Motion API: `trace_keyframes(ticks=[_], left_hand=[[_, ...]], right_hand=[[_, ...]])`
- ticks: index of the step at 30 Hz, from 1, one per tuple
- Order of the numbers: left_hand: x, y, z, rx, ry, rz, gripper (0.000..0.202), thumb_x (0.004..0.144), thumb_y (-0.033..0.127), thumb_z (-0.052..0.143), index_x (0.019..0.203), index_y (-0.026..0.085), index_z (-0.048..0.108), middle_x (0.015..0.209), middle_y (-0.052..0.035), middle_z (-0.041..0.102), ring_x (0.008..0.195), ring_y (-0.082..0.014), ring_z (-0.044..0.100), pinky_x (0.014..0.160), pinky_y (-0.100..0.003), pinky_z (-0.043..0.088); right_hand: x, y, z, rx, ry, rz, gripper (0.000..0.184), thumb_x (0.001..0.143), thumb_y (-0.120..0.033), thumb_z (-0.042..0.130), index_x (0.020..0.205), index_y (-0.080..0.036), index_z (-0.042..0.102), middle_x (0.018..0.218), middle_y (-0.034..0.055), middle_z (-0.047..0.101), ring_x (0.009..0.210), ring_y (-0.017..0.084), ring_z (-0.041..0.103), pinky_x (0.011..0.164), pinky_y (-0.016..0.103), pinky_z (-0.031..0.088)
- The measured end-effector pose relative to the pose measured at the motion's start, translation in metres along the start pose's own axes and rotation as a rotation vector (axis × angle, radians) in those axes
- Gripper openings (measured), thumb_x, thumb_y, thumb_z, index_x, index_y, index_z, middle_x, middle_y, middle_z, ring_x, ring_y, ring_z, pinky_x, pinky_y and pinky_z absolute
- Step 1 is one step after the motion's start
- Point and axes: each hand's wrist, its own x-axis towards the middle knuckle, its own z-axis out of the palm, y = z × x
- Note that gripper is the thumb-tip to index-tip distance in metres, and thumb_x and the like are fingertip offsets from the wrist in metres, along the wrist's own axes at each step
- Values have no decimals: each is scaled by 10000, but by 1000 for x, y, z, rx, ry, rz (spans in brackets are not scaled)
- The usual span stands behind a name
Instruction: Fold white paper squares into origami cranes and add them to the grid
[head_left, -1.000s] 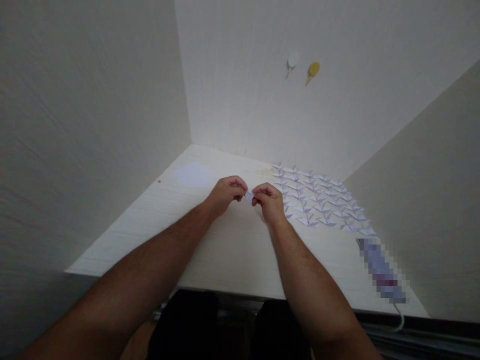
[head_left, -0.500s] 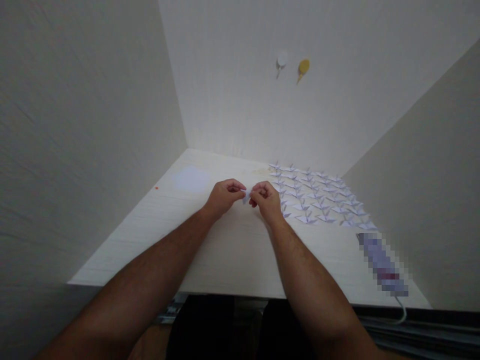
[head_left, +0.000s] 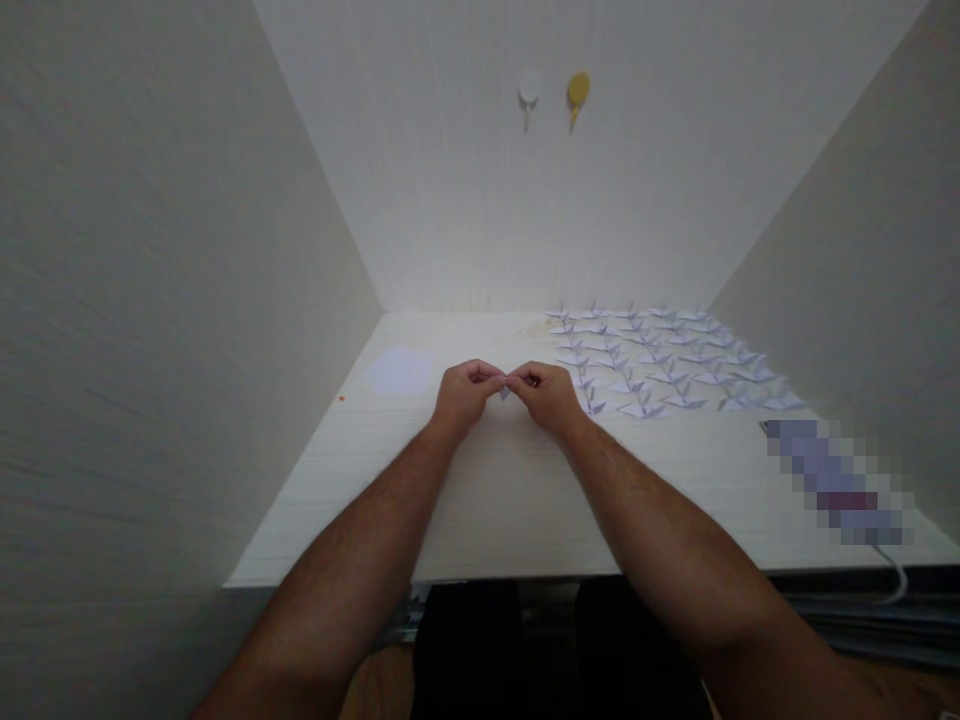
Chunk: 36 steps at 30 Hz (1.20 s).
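The left hand (head_left: 466, 398) and the right hand (head_left: 553, 397) are meeting above the middle of the white desk (head_left: 517, 510). Each thumb and index finger are pressing together on a small piece of folded paper (head_left: 504, 393), the left hand gripping from the left and the right hand from the right. The fingertips are covering most of the paper; a pale tip is projecting on the near side, between the thumbs. Its exact folded shape is not readable.

Folded paper cranes (head_left: 643, 409) are standing in rows on the far right part of the desk, the closest ones lying just right of the right hand. A pixelated object (head_left: 825, 480) is lying near the right edge, with a pale cord (head_left: 902, 578) hanging from its near end. A pale bluish patch (head_left: 401, 370) is showing to the left of the left hand, and a small orange speck (head_left: 342, 399) is sitting farther left. A white hook (head_left: 529, 88) and a yellow hook (head_left: 578, 88) are hanging side by side on the far wall (head_left: 465, 200).
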Motion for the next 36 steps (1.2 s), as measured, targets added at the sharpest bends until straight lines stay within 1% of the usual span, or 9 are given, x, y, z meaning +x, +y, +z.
trace_keyframes(ticks=[3, 7, 11, 15, 17, 20, 24, 27, 36], left_hand=[[0, -2, 2, 6, 32, 5, 173, 595, 273, 793, 661, 154, 686, 610, -6, 670, 564, -112, 560, 581, -249, 413], [-3, -1, 6, -68, 54, 1, 161, 569, 247, 784, 619, 159, 659, 573, 13, 640, 543, -104, 534, 568, -244, 401], [-4, 1, 7, -88, 48, -4, 164, 567, 253, 784, 609, 158, 656, 547, 20, 611, 516, -92, 493, 536, -234, 367], [-2, 1, 5, -63, 21, 2, 181, 611, 294, 782, 675, 150, 693, 530, 24, 579, 491, -78, 437, 502, -225, 316], [0, 0, 4, -103, -16, 10, 208, 645, 307, 763, 780, 157, 712, 537, 32, 569, 493, -80, 435, 495, -223, 306], [2, -2, 3, -195, -43, 5, 267, 627, 261, 753, 873, 178, 692, 582, 40, 586, 509, -83, 463, 501, -219, 331], [1, -2, 5, -203, -31, -40, 204, 577, 229, 748, 740, 170, 642, 639, 12, 626, 565, -95, 536, 543, -224, 407], [0, -1, 6, -199, -27, -61, 214, 582, 253, 758, 727, 171, 624, 637, 2, 643, 581, -115, 578, 578, -248, 454], [2, -3, 3, -107, -8, 42, 162, 640, 268, 747, 745, 163, 683, 628, 0, 644, 582, -106, 563, 595, -242, 450]], right_hand=[[-1, -4, 0, -39, 23, -14, 165, 770, -292, 648, 709, -152, 711, 591, -1, 644, 542, 103, 508, 542, 232, 372], [-4, -11, -1, -38, 44, -31, 166, 755, -267, 637, 637, -152, 661, 541, -15, 596, 510, 94, 468, 507, 227, 336], [-5, -12, -1, -17, 59, -18, 170, 741, -282, 644, 625, -158, 653, 539, -15, 595, 510, 95, 466, 512, 229, 344], [-2, -8, 1, 79, 75, 53, 188, 734, -327, 648, 647, -162, 666, 533, -13, 594, 512, 105, 489, 517, 233, 373], [0, -6, 1, 152, 85, 98, 203, 728, -347, 649, 645, -163, 660, 503, -21, 571, 486, 105, 483, 503, 235, 378], [2, -6, 2, 246, 118, 150, 209, 718, -363, 651, 647, -166, 648, 473, -34, 542, 445, 98, 460, 475, 234, 373], [3, -7, 2, 288, 130, 172, 212, 720, -373, 645, 665, -168, 644, 477, -39, 538, 426, 89, 440, 453, 232, 361], [2, -7, 2, 283, 92, 155, 211, 722, -374, 647, 677, -168, 643, 490, -37, 546, 442, 92, 451, 462, 232, 368], [1, -6, 2, 177, 48, 124, 187, 709, -343, 674, 670, -160, 662, 542, -18, 589, 497, 101, 488, 507, 236, 388]])
